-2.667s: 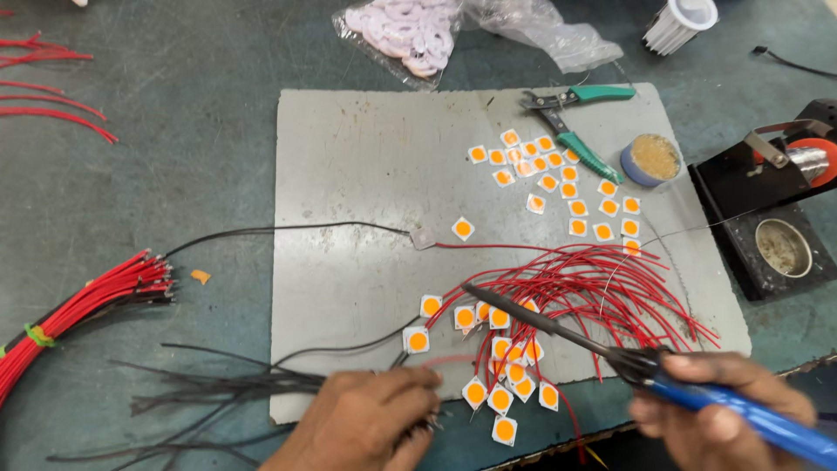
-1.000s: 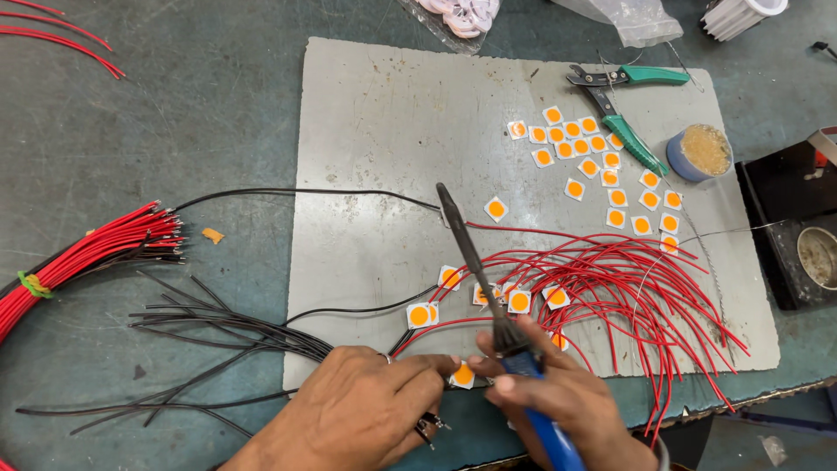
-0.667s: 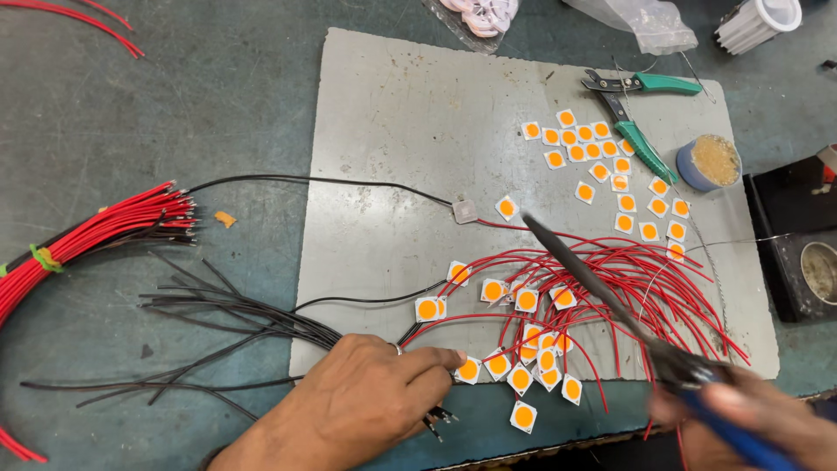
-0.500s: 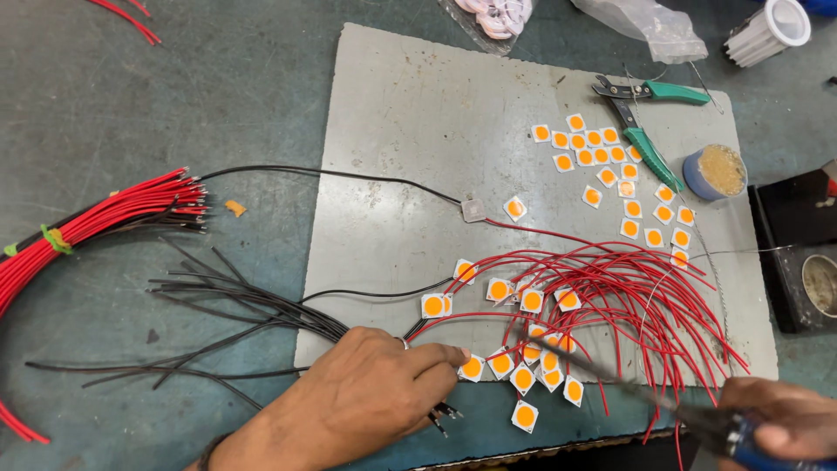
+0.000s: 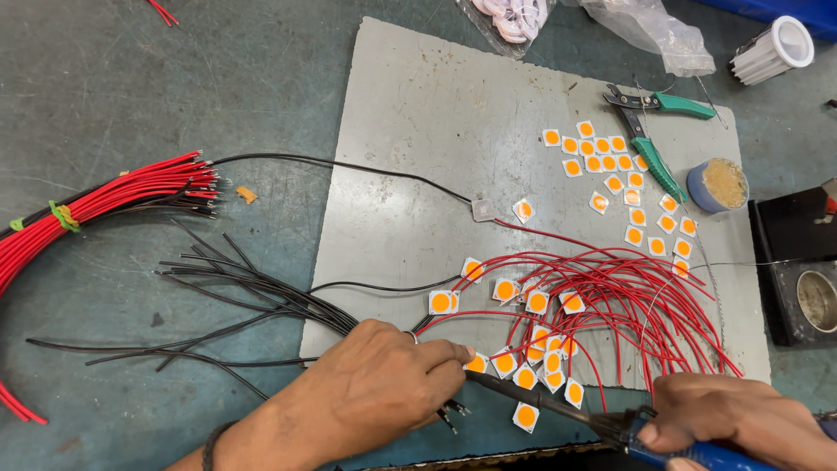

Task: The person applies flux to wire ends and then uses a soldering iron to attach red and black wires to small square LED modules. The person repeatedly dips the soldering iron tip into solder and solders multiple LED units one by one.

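Now the soldering iron [image 5: 558, 407] tip has apparently returned beside the left hand [image 5: 379, 388].

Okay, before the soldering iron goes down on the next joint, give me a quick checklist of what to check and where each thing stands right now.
1. Blue-handled soldering iron gripped in right hand: ok.
2. Iron tip at the joint under left hand: cannot tell, fingers hide it.
3. Black wire ends pinned by left hand: ok.
4. Red wires lying away from iron shaft: not ok, they cross near it.
5. Spare square orange-centred chips away from the work: ok.
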{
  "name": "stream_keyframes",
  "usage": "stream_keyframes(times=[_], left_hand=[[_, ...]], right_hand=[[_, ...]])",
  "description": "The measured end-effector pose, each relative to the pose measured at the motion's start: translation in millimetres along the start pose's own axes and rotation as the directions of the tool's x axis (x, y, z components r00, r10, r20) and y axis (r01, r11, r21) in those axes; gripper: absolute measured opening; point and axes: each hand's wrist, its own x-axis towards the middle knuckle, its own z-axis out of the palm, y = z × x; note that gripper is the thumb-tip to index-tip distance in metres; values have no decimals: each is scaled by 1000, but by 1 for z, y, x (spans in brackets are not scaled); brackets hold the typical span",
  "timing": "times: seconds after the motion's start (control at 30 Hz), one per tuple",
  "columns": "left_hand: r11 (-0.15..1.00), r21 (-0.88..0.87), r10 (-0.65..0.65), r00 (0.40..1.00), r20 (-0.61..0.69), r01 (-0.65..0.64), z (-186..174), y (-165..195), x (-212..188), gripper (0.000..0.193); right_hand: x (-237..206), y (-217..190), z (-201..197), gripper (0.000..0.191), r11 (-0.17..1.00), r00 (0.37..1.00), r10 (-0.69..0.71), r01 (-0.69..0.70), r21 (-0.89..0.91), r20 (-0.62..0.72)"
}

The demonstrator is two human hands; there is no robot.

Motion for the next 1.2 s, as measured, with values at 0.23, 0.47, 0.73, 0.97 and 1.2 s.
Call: stream_keyframes(times=[0.23,0.47,0.73,0.97,1.2], left_hand=[[1000,-1,6,1000,1,-6,1,0,2,17],[1000,-19,-7,1000,8,7,-1,0,3,11],[999,-34,15,1000,-3,-16,-1,-1,3,12],[999,-39,8,1000,4,-8,-1,-1,4,12],[999,-28,23,1000,-8,-24,-3,-2,3,9]], right_hand=[[3,-3,4,13,1000,1000,-2,2,-14,-18],[11,-9,-1,13,996,997,-82,81,-27,-10],[4,-11,-2,15,1000,997,-11,12,3,-73],[12,-12,2,14,999,998,-26,25,-22,-54],[21,-18,7,15,1000,997,-6,5,-18,-75]])
